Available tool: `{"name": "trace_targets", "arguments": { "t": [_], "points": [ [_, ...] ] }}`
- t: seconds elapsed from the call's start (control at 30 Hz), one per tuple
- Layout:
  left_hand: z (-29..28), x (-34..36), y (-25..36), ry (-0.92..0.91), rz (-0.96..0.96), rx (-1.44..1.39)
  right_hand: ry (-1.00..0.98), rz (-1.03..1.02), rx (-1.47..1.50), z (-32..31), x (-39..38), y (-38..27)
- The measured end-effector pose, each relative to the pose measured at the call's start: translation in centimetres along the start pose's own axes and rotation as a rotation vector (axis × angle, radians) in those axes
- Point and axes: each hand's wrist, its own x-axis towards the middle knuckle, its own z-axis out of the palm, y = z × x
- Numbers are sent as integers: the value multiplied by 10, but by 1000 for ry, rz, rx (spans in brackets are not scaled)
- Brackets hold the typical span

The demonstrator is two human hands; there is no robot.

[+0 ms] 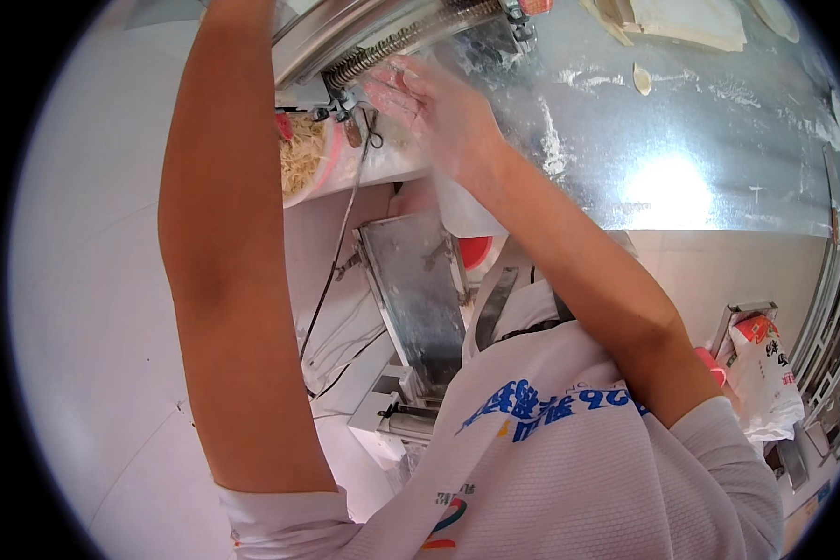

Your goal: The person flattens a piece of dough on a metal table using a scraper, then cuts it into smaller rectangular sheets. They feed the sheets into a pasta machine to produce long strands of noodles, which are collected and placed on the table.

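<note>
A steel machine (397, 37) with a coiled spring (364, 63) along its lower side fills the top centre. My right hand (434, 117), smeared by motion, is at the machine's lower edge, just below the spring; whether it holds anything I cannot tell. My left forearm rises along the left side and out past the top edge, so my left hand is out of view. Under the machine, left of my right hand, a pink-rimmed container (303, 159) holds pale shredded strands. A dark cord (345, 224) hangs down from the machine's end.
A flour-dusted metal table (597, 168) spans the upper right, with pale dough sheets (681, 21) and a small oval piece (642, 79). Below are a tilted metal panel (411, 299), a red bowl (474, 250), loose cables, a white sack (761, 383) and a metal rack (826, 336) at the right.
</note>
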Motion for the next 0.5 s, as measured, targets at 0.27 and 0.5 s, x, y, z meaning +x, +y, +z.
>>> {"name": "trace_targets", "arguments": {
  "t": [0.27, 0.5],
  "points": [
    [10, -3, -6, 33, -38, 13, 71, 4, -61, -33, -4, -1],
    [8, -18, -11, 101, -32, -130, 208, -60, -189, -74, 16, -19]
  ]
}}
